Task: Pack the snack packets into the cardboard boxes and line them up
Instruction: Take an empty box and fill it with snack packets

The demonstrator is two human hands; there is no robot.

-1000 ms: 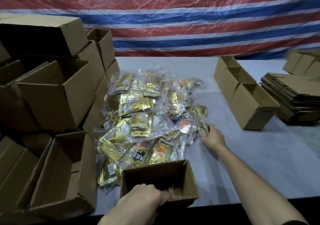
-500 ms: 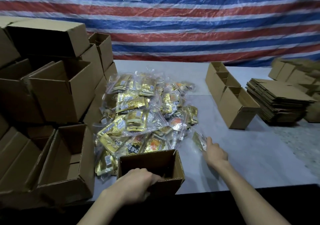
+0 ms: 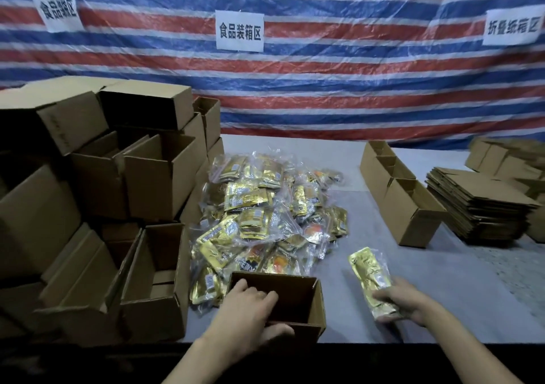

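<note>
**Holding a gold packet beside the open box**

The right hand (image 3: 407,301) hangs low over the table just right of the small box (image 3: 298,298). Its fingers curl round the lower end of one packet (image 3: 370,277), an oblong, glossy gold pouch in crinkled clear film that points away from the person. The left hand (image 3: 247,310) grips the near wall of the plain brown corrugated box, fingers hooked over the rim and thumb outside. Beyond the box, a shiny heap of packets (image 3: 265,215) rests on the matte grey table (image 3: 442,295). A row of open boxes (image 3: 410,215) stands at right, near flattened cardboard sheets (image 3: 477,206).
</note>
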